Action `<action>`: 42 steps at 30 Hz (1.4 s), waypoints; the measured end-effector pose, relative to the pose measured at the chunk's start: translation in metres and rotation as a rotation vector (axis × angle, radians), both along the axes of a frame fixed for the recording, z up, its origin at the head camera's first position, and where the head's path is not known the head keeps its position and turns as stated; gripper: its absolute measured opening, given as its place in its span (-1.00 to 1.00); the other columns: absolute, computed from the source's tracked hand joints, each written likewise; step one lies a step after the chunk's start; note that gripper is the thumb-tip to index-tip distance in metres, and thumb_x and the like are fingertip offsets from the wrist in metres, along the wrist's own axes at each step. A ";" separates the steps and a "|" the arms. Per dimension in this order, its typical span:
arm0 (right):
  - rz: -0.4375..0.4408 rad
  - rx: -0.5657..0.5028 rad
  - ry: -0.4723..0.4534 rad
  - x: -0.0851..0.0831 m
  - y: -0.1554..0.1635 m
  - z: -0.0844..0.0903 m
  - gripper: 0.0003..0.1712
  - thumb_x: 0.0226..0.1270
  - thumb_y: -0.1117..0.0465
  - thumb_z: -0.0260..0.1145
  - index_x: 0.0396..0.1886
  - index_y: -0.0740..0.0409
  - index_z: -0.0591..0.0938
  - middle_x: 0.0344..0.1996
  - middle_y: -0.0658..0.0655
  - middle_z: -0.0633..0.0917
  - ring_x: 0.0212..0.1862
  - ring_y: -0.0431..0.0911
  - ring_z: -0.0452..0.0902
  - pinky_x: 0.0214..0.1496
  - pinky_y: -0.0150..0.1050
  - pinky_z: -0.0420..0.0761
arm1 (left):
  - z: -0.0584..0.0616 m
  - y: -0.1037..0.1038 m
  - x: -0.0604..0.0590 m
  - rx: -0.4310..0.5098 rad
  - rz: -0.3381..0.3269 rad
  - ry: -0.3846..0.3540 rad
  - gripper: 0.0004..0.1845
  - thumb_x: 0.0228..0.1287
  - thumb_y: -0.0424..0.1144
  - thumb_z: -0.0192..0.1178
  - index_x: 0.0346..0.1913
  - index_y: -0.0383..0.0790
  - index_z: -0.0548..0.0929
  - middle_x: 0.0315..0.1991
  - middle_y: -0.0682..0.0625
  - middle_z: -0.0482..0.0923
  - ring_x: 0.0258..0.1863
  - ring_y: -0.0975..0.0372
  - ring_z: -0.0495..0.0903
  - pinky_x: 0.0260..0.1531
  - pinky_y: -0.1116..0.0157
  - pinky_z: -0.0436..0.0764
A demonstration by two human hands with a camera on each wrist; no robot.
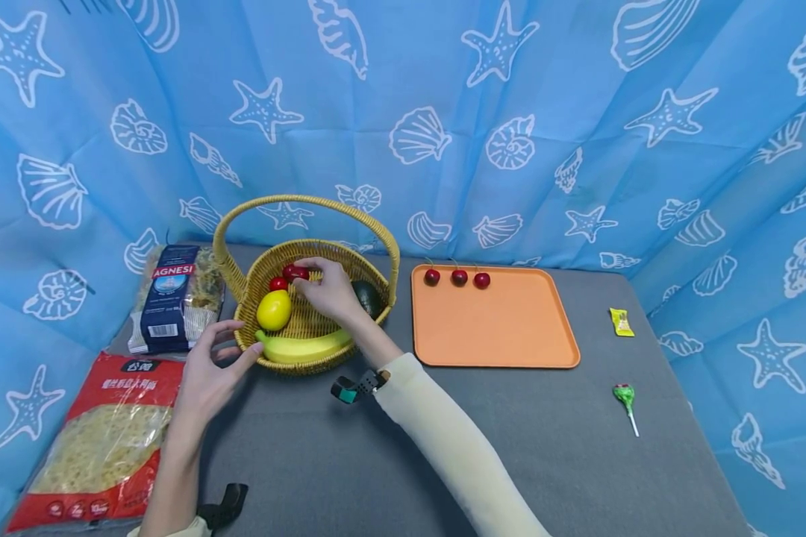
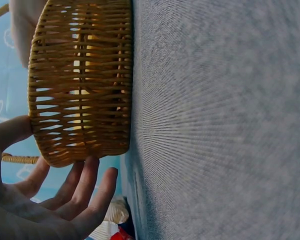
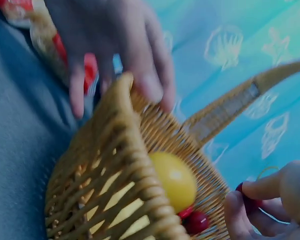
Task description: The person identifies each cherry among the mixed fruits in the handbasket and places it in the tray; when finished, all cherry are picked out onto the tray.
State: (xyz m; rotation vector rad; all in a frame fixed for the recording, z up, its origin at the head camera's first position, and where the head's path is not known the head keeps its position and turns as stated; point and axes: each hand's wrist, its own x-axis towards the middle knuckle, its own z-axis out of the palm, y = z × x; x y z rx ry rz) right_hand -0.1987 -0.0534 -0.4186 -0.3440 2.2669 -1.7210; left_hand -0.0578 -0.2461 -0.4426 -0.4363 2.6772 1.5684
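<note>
A wicker basket (image 1: 312, 365) with a tall handle stands on the left half of the table. Over its inside, my right hand (image 1: 329, 289) pinches a dark red cherry (image 3: 248, 201) between thumb and fingertips. Below that, another cherry (image 3: 196, 222) lies in the basket beside a yellow lemon (image 1: 274, 310). A banana (image 1: 302, 347) lies along the near side, and a dark green avocado (image 1: 367, 298) sits at the right, partly hidden by my right hand. My left hand (image 1: 211, 373) holds the basket's left end, its thumb and fingers (image 2: 90, 185) around the rim and side.
Right of the basket lies an orange tray (image 1: 497, 328) with three cherries (image 1: 459, 277) along its far edge. Farther right are a yellow wrapped candy (image 1: 621, 322) and a green lollipop (image 1: 623, 395). Two pasta bags, one blue-labelled (image 1: 171, 298) and one red (image 1: 101, 440), lie at the left.
</note>
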 end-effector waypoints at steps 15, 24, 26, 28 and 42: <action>0.191 -0.206 0.296 0.076 0.110 0.037 -0.64 0.41 0.41 0.48 0.16 0.28 0.69 0.16 0.23 0.63 -0.11 -0.19 0.70 0.01 -0.35 0.78 | 0.000 -0.001 0.001 -0.003 0.001 0.004 -0.27 0.51 0.09 0.37 0.56 -0.15 0.39 0.57 -0.37 0.38 0.40 -0.26 0.55 -0.15 0.50 0.56; 0.034 -0.098 0.403 0.071 0.188 0.011 -0.52 0.53 0.44 0.35 0.40 0.29 0.62 0.30 0.34 0.71 0.09 0.19 0.81 0.15 -0.34 0.78 | 0.001 0.000 -0.001 0.005 0.002 -0.012 -0.25 0.51 0.11 0.36 0.57 -0.14 0.37 0.58 -0.38 0.36 0.41 -0.26 0.54 -0.10 0.45 0.56; -0.036 -0.041 0.387 0.062 0.199 -0.001 -0.53 0.51 0.42 0.39 0.37 0.29 0.64 0.29 0.34 0.71 0.04 0.19 0.82 0.09 -0.41 0.77 | 0.001 0.000 -0.001 0.005 0.003 -0.014 -0.25 0.51 0.10 0.36 0.57 -0.14 0.37 0.58 -0.37 0.36 0.41 -0.26 0.54 -0.10 0.45 0.56; -0.094 0.010 0.356 0.054 0.208 -0.014 -0.54 0.49 0.38 0.44 0.33 0.31 0.65 0.26 0.34 0.71 -0.02 0.21 0.82 0.03 -0.45 0.76 | 0.001 0.000 -0.001 0.004 0.005 -0.017 -0.26 0.51 0.10 0.36 0.57 -0.14 0.37 0.58 -0.37 0.37 0.41 -0.26 0.54 -0.10 0.45 0.56; -0.131 0.294 0.281 0.010 0.219 -0.067 -0.62 0.38 0.26 0.58 0.13 0.25 0.74 -0.12 0.31 0.84 -0.42 -0.13 0.66 -0.43 -0.37 0.62 | 0.001 0.000 -0.001 0.008 0.006 -0.021 -0.26 0.51 0.09 0.36 0.58 -0.14 0.37 0.59 -0.35 0.36 0.42 -0.25 0.53 -0.07 0.43 0.56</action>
